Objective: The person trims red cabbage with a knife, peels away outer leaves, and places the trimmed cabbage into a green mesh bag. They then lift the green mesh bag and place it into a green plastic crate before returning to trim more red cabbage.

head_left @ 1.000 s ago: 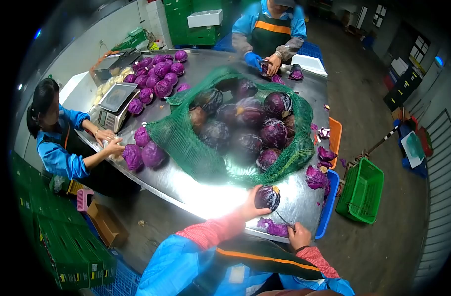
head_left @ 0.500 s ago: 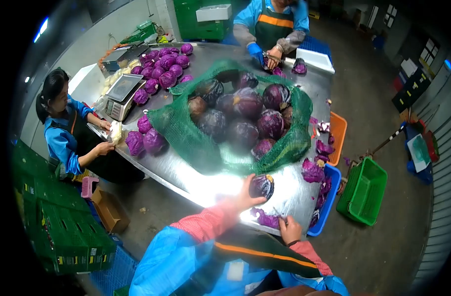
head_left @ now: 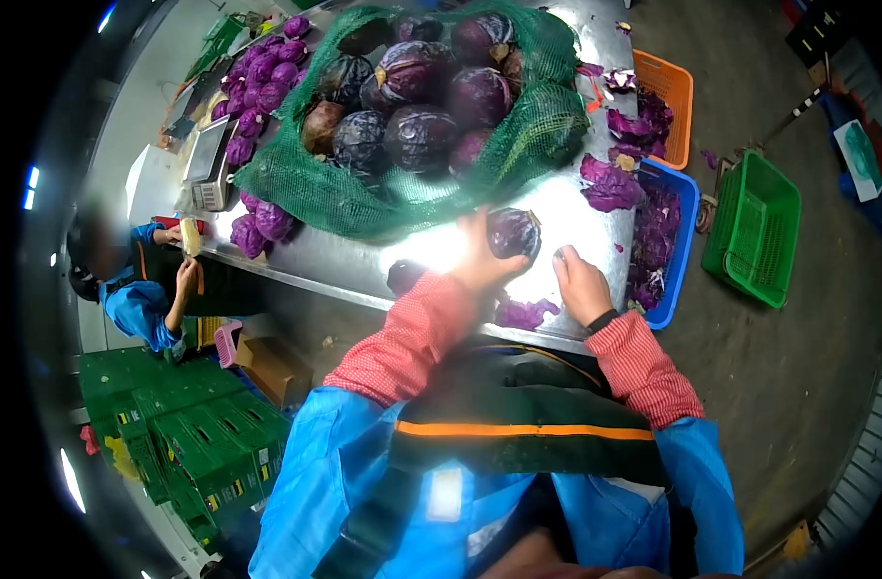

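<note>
My left hand (head_left: 481, 259) is closed round the side of a dark red cabbage (head_left: 518, 234) on the steel table (head_left: 349, 264). To its right, my right hand (head_left: 584, 288) is closed on what looks like a small knife, mostly hidden by the fingers. Loose purple leaves (head_left: 526, 313) lie below the cabbage. Another dark cabbage (head_left: 405, 276) sits left of my left forearm. Beyond my hands, a green mesh bag (head_left: 364, 214) lies open round several large red cabbages (head_left: 421, 138).
A blue crate (head_left: 690, 207) and an orange crate (head_left: 684, 101) with leaves adjoin the table's right edge. An empty green crate (head_left: 757, 236) stands on the floor. At left are a scale (head_left: 207, 159), peeled cabbages (head_left: 257, 77) and a co-worker (head_left: 141, 299) holding something pale.
The view has tilted down and shifted, so the bag appears higher. My left hand still holds the cabbage, now turned. The dark cabbage by my left forearm has come into sight.
</note>
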`<action>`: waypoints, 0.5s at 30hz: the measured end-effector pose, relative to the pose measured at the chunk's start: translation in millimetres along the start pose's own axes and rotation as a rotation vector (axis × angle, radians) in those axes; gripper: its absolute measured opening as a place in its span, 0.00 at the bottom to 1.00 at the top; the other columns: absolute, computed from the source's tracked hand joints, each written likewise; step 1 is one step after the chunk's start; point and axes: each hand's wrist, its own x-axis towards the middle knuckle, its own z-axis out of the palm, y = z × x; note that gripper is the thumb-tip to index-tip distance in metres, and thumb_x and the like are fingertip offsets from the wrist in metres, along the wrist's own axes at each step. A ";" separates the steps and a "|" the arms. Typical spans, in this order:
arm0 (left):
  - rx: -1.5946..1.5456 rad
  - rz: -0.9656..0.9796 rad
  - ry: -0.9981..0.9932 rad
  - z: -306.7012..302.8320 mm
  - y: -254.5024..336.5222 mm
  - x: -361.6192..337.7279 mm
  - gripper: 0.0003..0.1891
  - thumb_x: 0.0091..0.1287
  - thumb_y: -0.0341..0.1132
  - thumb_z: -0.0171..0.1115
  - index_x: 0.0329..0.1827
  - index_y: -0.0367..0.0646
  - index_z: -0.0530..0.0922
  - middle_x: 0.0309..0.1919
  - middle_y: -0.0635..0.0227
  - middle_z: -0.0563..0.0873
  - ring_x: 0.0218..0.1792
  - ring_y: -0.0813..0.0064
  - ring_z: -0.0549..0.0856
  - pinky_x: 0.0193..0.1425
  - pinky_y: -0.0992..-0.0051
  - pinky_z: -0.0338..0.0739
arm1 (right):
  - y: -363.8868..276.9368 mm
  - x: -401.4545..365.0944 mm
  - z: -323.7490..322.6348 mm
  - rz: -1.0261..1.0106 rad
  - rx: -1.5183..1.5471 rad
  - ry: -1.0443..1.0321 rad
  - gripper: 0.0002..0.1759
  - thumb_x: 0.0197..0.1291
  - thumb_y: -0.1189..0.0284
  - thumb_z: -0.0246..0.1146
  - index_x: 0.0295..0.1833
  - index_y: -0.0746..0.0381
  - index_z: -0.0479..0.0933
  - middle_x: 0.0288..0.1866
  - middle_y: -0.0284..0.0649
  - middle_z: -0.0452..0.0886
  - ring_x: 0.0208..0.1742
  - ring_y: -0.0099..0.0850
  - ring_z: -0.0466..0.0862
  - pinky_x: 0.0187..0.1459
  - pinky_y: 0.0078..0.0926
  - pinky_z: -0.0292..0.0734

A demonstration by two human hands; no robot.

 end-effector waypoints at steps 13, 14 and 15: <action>0.009 -0.021 0.046 5.8 20.9 0.7 0.52 0.42 0.50 0.80 0.68 0.29 0.65 0.56 0.42 0.71 0.57 0.49 0.78 0.63 0.63 0.75 | -7.0 15.9 -11.1 -0.183 -0.154 -0.088 0.10 0.68 0.68 0.55 0.43 0.65 0.69 0.25 0.55 0.80 0.31 0.54 0.82 0.34 0.50 0.75; 0.010 -0.012 0.051 7.6 19.2 2.3 0.51 0.42 0.49 0.79 0.67 0.29 0.65 0.56 0.42 0.71 0.57 0.49 0.78 0.62 0.63 0.76 | -5.9 18.9 -11.3 -0.176 -0.165 -0.097 0.09 0.68 0.69 0.55 0.43 0.65 0.69 0.26 0.55 0.80 0.31 0.54 0.83 0.34 0.50 0.76; 0.009 0.001 0.058 9.2 17.3 5.0 0.51 0.42 0.49 0.79 0.67 0.29 0.66 0.55 0.43 0.71 0.56 0.50 0.78 0.62 0.63 0.76 | -5.0 24.4 -11.6 -0.170 -0.178 -0.103 0.09 0.67 0.69 0.55 0.43 0.65 0.69 0.26 0.55 0.80 0.32 0.54 0.83 0.34 0.50 0.76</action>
